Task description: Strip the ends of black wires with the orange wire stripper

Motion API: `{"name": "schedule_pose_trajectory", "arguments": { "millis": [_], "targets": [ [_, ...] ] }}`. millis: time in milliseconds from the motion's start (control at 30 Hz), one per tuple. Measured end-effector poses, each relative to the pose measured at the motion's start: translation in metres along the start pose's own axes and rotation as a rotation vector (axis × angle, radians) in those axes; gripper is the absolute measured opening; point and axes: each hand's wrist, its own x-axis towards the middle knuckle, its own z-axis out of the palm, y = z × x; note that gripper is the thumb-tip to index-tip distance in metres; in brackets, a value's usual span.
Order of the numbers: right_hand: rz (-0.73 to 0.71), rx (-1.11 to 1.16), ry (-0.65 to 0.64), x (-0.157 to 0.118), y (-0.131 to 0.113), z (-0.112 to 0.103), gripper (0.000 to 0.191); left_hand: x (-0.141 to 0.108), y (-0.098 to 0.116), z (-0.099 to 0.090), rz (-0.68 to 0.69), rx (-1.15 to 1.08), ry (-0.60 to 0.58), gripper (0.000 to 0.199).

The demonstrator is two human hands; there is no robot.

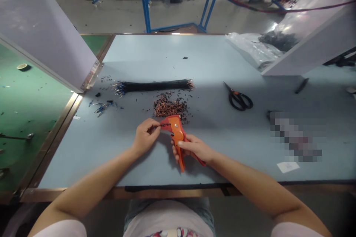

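- White T-shirt (167, 216) of the person is nearest, at the bottom; beyond it begins the pale blue counter (211, 53).
- Right hand (194, 148) has its grip closed around an orange and red wire stripper (176, 127); the lower ends of its handles stand apart. Whether its jaws bite, I cannot tell.
- Left hand (146, 135) has its grip pinched together on what looks like a thin dark wire (164, 124), at the red head of the tool.
- Pile of copper-coloured clippings (168, 107) lies just beyond this head, and behind it lies a bundle of black wires (155, 86).
- Black-handled scissors (241, 100) lie on the right, well apart from both hands.
- I judge that the step in hand is stripping the wire end; the next move calls for a steady pinch and a firm squeeze.
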Motion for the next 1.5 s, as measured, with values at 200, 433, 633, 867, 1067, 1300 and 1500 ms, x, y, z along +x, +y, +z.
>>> {"name": "schedule_pose_trajectory", "arguments": {
  "millis": [200, 433, 633, 867, 1067, 1300, 1500],
  "targets": [
    [0.024, 0.014, 0.036, -0.001, 0.000, 0.002, 0.034, 0.001, 0.000, 0.000, 0.007, 0.004, -0.002, 0.010],
    [0.027, -0.034, 0.057, -0.001, 0.000, 0.006, 0.038, -0.001, -0.001, 0.002, 0.043, 0.007, -0.002, 0.010],
    [0.006, -0.139, 0.087, -0.001, 0.007, 0.010, 0.038, -0.005, 0.002, 0.002, 0.040, 0.048, -0.017, 0.012],
    [-0.053, -0.153, 0.125, 0.001, 0.013, 0.018, 0.045, -0.010, -0.003, 0.008, -0.016, 0.024, -0.010, 0.016],
    [-0.112, -0.085, 0.054, 0.003, 0.020, 0.019, 0.047, -0.013, 0.001, 0.008, -0.012, 0.012, 0.024, 0.019],
    [-0.116, -0.096, 0.025, 0.000, 0.018, 0.023, 0.043, -0.016, 0.006, 0.008, -0.013, 0.000, 0.046, 0.019],
    [-0.105, -0.111, 0.026, -0.003, 0.011, 0.027, 0.041, -0.017, 0.005, 0.008, -0.030, -0.024, 0.031, 0.019]
  ]
}}
